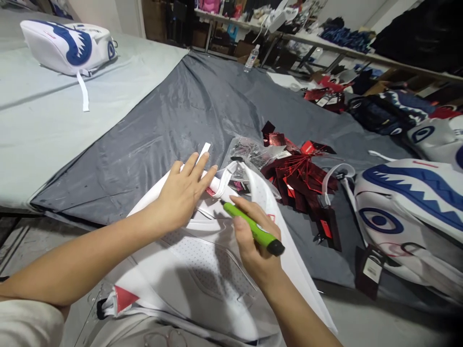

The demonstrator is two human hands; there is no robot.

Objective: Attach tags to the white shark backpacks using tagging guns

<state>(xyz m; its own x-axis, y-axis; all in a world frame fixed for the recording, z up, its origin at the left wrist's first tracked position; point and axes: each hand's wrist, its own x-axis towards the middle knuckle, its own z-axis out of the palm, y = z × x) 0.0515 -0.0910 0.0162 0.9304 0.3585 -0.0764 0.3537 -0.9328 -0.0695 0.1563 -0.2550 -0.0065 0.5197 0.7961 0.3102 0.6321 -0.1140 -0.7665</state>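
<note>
A white backpack (pixel 202 260) lies in front of me, its padded back panel and straps facing up. My left hand (pixel 184 193) rests on its top part with fingers stretched out, close to the strap loop. In my right hand (pixel 256 236) is a green tagging gun with a black end (pixel 253 226), or a tool shaped like a thick marker; its thin dark tip points at the white loop (pixel 224 183) near the top of the backpack. A red label shows partly beside my left fingers. A narrow white strip (pixel 204 152) sticks out beyond them.
Dark red hang tags (pixel 300 178) with strings lie in a heap to the right, beside a clear plastic bag (pixel 246 149). White-and-blue backpacks stand at right (pixel 415 202) and far left (pixel 68 46). A water bottle (pixel 251 59) stands at the back.
</note>
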